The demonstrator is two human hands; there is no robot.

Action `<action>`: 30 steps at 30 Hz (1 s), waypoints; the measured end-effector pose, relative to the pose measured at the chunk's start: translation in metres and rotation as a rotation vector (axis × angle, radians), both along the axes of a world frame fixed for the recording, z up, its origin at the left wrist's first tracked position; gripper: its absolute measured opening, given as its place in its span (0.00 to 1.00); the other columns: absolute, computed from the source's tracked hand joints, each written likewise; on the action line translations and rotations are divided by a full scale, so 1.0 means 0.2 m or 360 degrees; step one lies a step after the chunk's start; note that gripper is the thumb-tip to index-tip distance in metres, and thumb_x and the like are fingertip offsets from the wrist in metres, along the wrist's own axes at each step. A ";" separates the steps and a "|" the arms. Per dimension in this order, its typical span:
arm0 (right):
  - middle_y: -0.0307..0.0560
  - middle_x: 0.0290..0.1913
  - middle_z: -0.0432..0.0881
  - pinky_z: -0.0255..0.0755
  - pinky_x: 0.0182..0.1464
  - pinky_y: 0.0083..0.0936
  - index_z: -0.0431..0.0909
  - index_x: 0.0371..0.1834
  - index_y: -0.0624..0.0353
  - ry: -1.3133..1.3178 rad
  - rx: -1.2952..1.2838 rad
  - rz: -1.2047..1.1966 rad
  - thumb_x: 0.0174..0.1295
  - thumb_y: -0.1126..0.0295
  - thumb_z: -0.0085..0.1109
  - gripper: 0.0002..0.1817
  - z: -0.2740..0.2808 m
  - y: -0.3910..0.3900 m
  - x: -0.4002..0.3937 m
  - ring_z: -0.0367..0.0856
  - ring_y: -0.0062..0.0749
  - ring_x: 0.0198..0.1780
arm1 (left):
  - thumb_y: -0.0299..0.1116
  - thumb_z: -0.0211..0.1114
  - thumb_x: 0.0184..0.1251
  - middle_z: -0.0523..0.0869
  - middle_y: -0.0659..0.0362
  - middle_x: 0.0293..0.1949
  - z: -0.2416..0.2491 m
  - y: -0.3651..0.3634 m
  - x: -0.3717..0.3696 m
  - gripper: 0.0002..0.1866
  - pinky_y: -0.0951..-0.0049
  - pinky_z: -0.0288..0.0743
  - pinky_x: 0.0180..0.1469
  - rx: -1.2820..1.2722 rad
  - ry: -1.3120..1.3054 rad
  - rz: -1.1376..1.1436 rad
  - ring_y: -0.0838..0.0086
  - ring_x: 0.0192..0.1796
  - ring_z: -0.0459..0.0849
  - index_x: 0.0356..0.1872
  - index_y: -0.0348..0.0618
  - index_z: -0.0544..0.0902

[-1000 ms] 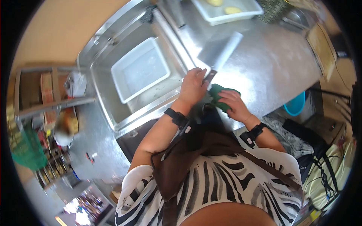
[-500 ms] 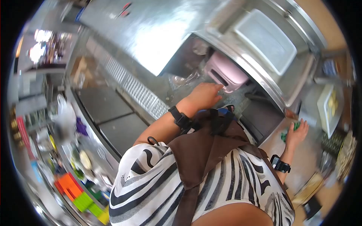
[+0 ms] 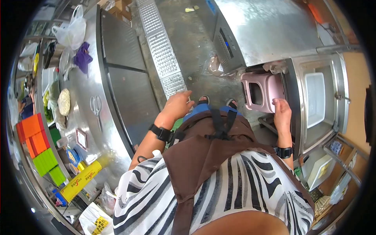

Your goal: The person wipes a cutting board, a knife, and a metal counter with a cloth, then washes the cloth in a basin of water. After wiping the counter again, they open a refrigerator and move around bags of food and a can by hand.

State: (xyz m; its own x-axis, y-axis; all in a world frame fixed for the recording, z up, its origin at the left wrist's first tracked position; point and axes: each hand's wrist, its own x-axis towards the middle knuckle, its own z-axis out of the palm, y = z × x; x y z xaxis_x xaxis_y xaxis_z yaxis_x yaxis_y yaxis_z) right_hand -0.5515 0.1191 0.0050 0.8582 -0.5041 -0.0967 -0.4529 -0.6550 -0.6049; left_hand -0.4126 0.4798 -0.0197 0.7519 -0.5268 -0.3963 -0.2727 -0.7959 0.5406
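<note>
My left hand point(image 3: 177, 105) hangs in front of the brown apron point(image 3: 203, 152), loosely bent with thumb and forefinger apart and nothing between them. Behind it lies a perforated metal drain strip point(image 3: 160, 49) on the floor. My right hand point(image 3: 282, 113) is half curled with no object showing in it. Its fingertips overlap the near edge of a pink plastic stool point(image 3: 268, 88), which stands tilted by the steel counter. A black band circles each wrist. A bit of green point(image 3: 298, 171) shows beside my right forearm.
To the right, a sink point(image 3: 321, 135) holds a white plastic tub point(image 3: 315, 100). A steel worktop point(image 3: 274, 27) stands ahead. On the left counter are a whisk point(image 3: 96, 111), a purple cloth point(image 3: 81, 58), plastic bags point(image 3: 72, 29) and a yellow box point(image 3: 84, 178).
The view has swung to the right, bringing more of the left counter into sight. My right hand has moved from beside the green thing to the pink stool's edge.
</note>
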 end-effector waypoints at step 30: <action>0.58 0.55 0.74 0.64 0.61 0.35 0.73 0.53 0.66 -0.0040 -0.0179 0.0976 0.65 0.61 0.51 0.20 -0.19 0.76 1.77 0.71 0.48 0.59 | 0.36 0.62 0.59 0.71 0.46 0.59 0.02 0.85 0.72 0.28 0.65 0.68 0.59 -0.0135 -0.0142 0.1032 0.56 0.57 0.74 0.61 0.38 0.69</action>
